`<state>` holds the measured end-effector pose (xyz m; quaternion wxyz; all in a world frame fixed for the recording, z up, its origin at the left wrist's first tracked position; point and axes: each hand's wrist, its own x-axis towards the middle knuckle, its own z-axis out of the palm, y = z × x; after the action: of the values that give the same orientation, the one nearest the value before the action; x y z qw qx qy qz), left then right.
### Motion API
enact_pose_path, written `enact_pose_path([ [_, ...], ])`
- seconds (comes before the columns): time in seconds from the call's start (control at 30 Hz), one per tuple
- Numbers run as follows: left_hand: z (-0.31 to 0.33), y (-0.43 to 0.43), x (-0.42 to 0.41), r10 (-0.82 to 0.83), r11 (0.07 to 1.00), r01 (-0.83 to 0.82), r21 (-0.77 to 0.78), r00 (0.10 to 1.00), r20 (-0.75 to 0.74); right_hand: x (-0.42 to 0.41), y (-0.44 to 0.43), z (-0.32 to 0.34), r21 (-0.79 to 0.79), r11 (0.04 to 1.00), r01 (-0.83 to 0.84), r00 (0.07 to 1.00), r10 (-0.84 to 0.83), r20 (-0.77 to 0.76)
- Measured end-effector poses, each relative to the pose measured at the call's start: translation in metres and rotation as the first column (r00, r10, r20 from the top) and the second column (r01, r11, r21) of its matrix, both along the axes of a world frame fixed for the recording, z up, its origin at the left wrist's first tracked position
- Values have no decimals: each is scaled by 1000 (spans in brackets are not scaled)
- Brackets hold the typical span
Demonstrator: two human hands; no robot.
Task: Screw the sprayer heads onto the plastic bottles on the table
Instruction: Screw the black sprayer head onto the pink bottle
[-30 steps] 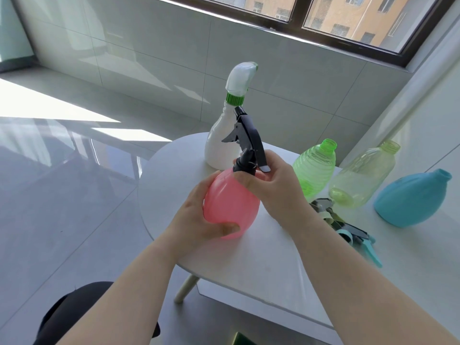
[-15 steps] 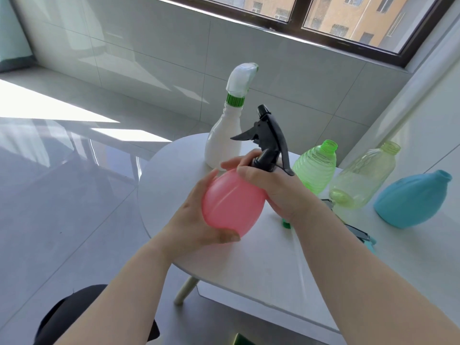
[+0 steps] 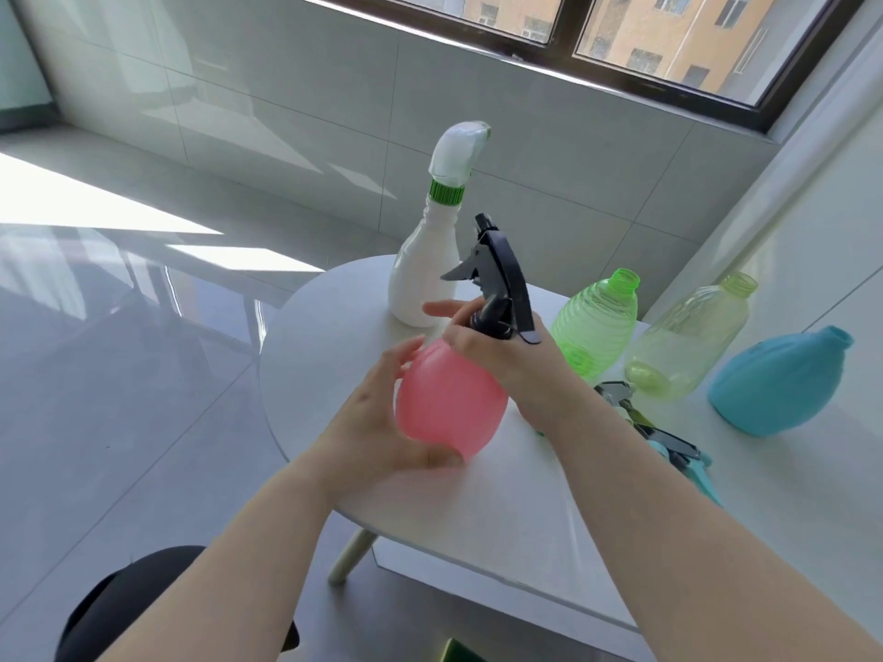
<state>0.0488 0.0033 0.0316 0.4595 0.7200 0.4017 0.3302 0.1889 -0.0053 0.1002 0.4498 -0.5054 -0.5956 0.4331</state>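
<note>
My left hand holds the round pink bottle from its left side, thumb under the belly, above the white table. A black sprayer head sits on the pink bottle's neck. My right hand grips the black collar at the base of that head, forefinger stretched out. Behind stands a white bottle with a white sprayer head and green collar. A green ribbed bottle, a pale yellow-green bottle and a blue bottle have bare necks.
Several loose sprayer heads lie on the table to the right of my right forearm, partly hidden. The table's rounded edge is at the left, with a wooden leg below. A tiled wall and a window stand behind.
My right hand has turned the black sprayer head on the pink bottle: its trigger swung round between frames. The bottle tilted slightly in my left hand.
</note>
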Motion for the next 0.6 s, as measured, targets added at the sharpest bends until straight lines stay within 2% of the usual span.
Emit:
enact_pose_path([
  [0.07,4,1,2,-19,1000,19,11,999,44,3,-1,2,-42,995,-87,995,89,44],
  [0.17,6,2,10,59,998,-57,-31,997,50,-2,0,-3,-14,998,-53,999,53,-10],
  [0.3,1,0,15,118,993,-117,-10,991,59,-14,1,-9,24,979,201,979,-200,-30],
  [0.37,2,-2,18,135,991,-134,-13,989,57,-20,1,-15,63,923,379,925,-380,3],
  [0.43,3,-3,19,141,990,-139,-31,988,60,-26,0,-16,82,878,472,878,-476,41],
  [0.5,4,-3,18,135,989,-131,-65,989,66,-23,-1,-12,58,916,397,915,-400,52],
  [0.6,7,-3,14,104,992,-99,-84,993,56,-2,-5,1,-11,993,115,992,-114,47],
])
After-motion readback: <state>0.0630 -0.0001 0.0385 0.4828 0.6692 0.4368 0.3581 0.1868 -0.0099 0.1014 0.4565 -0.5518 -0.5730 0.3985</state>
